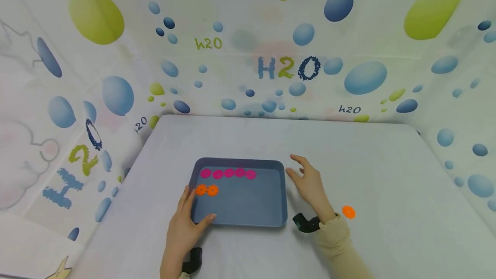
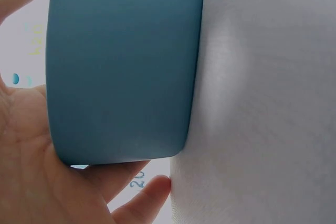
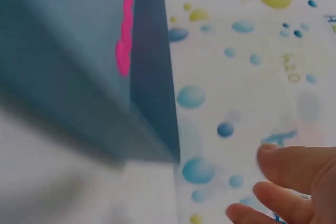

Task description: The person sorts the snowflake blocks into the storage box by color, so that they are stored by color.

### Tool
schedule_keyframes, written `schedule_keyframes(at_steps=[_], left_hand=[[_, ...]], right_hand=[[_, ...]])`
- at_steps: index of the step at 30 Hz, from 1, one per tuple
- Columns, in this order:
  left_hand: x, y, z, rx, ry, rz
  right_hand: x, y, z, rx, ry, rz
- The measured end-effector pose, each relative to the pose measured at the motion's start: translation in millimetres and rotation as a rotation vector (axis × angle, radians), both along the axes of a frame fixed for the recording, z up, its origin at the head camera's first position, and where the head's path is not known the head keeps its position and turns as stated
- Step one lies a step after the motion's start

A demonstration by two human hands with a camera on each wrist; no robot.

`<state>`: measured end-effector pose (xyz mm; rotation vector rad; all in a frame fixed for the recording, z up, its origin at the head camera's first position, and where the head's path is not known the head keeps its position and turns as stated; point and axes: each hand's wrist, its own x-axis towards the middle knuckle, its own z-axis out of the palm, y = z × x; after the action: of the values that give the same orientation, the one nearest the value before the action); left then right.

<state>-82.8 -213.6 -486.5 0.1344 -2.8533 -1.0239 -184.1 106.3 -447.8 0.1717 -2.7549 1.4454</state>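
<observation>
A blue-grey rectangular tray (image 1: 252, 206) sits on the white table. My left hand (image 1: 182, 227) grips its near left corner, thumb by the front rim and fingers along the left side; the left wrist view shows the tray's wall (image 2: 123, 72) against the palm. Inside the tray, several pink flat round pieces (image 1: 229, 173) form a row near the far rim. Two orange notched discs (image 1: 212, 190) lie side by side below that row's left end. Just off the tray's right side, my right hand (image 1: 310, 184) holds nothing, thumb and forefinger spread apart.
Another orange notched disc (image 1: 348, 212) lies on the white tabletop (image 1: 387, 162), to the right of my right wrist. Patterned sheets (image 1: 240, 25) with blue and green spots stand behind the table and along its sides. Each wrist carries a black camera mount (image 1: 306, 223).
</observation>
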Motion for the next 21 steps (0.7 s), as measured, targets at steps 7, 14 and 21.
schedule_keyframes(at_steps=[7, 14, 21], left_hand=[[-0.1, -1.2, 1.6, -0.005, -0.011, -0.006], [-0.6, -4.1, 1.6, -0.018, 0.006, -0.007], [-0.1, -3.2, -2.7, -0.010, -0.007, -0.005]], right_hand=[[22.2, 44.4, -14.0, 0.200, -0.093, 0.033], [41.0, 59.6, -32.8, 0.298, -0.109, 0.072], [44.2, 59.7, -35.6, 0.281, -0.071, 0.002]])
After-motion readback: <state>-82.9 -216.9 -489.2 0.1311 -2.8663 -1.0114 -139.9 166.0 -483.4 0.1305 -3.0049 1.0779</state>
